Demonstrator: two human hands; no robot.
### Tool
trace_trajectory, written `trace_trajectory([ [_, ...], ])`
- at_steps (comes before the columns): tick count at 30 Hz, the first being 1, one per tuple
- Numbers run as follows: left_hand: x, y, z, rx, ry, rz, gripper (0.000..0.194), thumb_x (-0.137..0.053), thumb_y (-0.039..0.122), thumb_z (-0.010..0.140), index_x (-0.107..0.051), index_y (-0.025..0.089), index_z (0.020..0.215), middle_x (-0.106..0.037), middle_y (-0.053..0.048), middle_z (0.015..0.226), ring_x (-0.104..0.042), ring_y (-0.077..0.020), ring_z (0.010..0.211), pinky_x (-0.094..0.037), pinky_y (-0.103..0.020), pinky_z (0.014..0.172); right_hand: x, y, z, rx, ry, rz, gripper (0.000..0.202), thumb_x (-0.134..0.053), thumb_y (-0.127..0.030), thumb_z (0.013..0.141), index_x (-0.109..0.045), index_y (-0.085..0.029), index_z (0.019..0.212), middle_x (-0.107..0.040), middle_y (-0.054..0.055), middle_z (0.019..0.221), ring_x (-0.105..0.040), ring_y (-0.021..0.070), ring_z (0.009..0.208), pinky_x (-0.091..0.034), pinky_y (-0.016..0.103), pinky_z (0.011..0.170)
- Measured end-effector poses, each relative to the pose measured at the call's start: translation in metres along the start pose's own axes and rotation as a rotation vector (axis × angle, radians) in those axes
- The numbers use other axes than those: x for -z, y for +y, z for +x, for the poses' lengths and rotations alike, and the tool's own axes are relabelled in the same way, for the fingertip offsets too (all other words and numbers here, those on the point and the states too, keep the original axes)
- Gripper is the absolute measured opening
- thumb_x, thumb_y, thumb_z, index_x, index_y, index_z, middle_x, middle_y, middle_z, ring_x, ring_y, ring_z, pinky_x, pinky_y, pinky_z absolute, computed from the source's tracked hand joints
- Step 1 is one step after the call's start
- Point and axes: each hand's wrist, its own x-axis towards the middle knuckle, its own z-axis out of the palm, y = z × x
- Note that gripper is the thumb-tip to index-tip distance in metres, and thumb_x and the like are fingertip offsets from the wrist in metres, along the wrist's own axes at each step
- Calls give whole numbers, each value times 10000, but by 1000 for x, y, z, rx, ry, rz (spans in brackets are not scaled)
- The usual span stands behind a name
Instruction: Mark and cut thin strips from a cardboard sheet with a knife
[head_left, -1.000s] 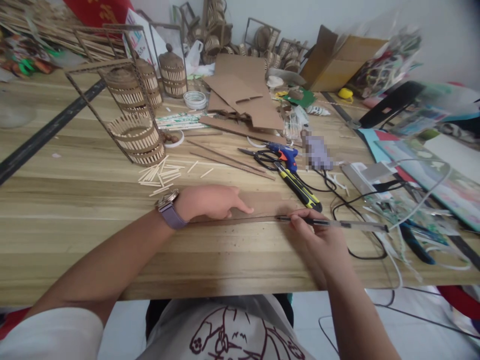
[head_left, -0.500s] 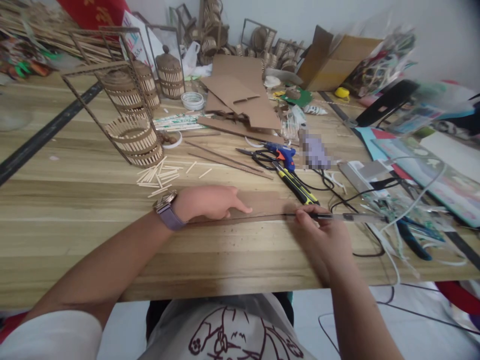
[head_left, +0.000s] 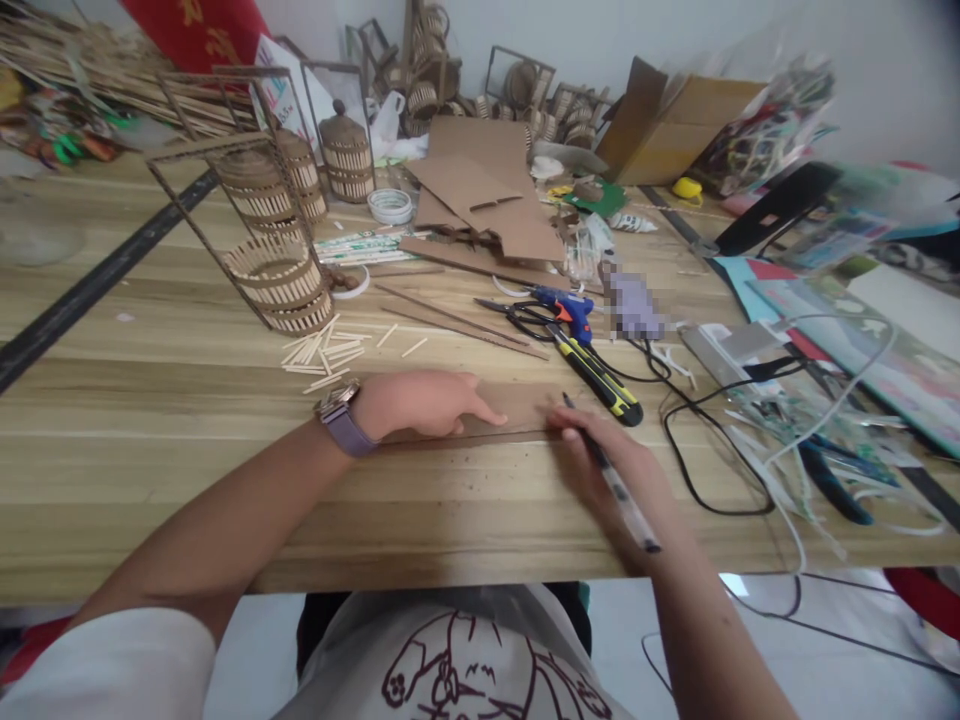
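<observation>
A narrow piece of brown cardboard (head_left: 514,402) lies along the front of the table. My left hand (head_left: 420,402), with a watch on its wrist, presses down on the cardboard with thumb and fingers stretched out; part of the piece is hidden beneath it. At the cardboard's right end, my right hand (head_left: 611,450) grips a black-and-clear pen (head_left: 619,492), which slants with its dark tip pointing up and away. Just beyond the right hand is a yellow-and-black utility knife (head_left: 600,382). A dark line runs along the cardboard's near edge.
Behind the hands lie scissors (head_left: 525,318), a blue glue gun (head_left: 566,308), thin brown strips (head_left: 465,332) and small wooden sticks (head_left: 322,352). Slatted baskets (head_left: 281,285) with tall handles stand at left. Cardboard sheets (head_left: 480,150) are stacked at back. Cables (head_left: 697,490) and pliers (head_left: 832,482) lie at right.
My right hand has shifted left along the cardboard, and the pen has swung from lying level along the edge to a slant. My left hand stays pressed in place.
</observation>
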Motion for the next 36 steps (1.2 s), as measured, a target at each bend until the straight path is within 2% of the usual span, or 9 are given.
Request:
trace_trajectory([
  [5,3,0,-6,-2,-43,31,658,-568,103,911,-528,421,1486,-626,-36,1057,-576,-154,772,-393,-227,659,-1,4,4,63,-90,0,345,-474,-382,992,-732,-290,1201,-772,37,1176,-715,274,1083,-559,404,929],
  [9,4,-2,-20,30,-80,47,723,-572,67,886,-493,425,1508,-628,-31,1067,-580,-155,795,-383,-218,647,-5,14,5,74,-47,17,326,-490,-420,986,-744,-324,1166,-777,20,1149,-724,279,1055,-567,412,914],
  [13,4,-4,-34,85,-108,46,752,-540,26,892,-473,444,1514,-621,-28,1081,-592,-159,833,-386,-222,672,-12,21,5,91,-10,13,324,-494,-424,977,-755,-309,1133,-779,35,1141,-726,296,1047,-572,431,908],
  [18,6,-7,-41,105,-137,5,730,-619,80,884,-481,419,1516,-610,-33,1119,-600,-172,891,-404,-227,712,-8,14,5,68,-41,-15,330,-484,-377,969,-745,-273,1140,-773,61,1163,-725,308,1056,-567,448,905],
  [21,5,-9,-41,83,-120,-15,743,-645,104,868,-477,425,1517,-611,-26,1112,-600,-182,920,-408,-234,731,-4,3,5,80,-46,-47,328,-469,-389,993,-734,-268,1144,-770,73,1154,-717,304,1057,-562,454,901],
  [25,2,-12,-40,47,-84,-14,743,-643,109,858,-487,433,1508,-608,-23,1083,-588,-201,979,-413,-243,777,-6,-5,12,185,-57,-125,307,-497,-370,1006,-717,-239,1176,-763,102,1109,-693,299,1026,-543,470,909],
  [29,2,-11,-40,47,-97,1,745,-603,93,868,-472,430,1520,-602,-36,1078,-575,-215,1020,-417,-250,799,-11,-1,25,287,-109,-181,283,-521,-333,1003,-709,-220,1181,-758,109,1116,-662,298,996,-538,477,884],
  [36,2,-10,-40,24,-52,-10,750,-603,72,830,-519,414,1493,-625,-39,1077,-564,-230,1043,-433,-264,834,-11,2,32,325,-142,-172,240,-520,-299,1008,-710,-235,1140,-761,87,1094,-643,278,972,-531,454,871],
])
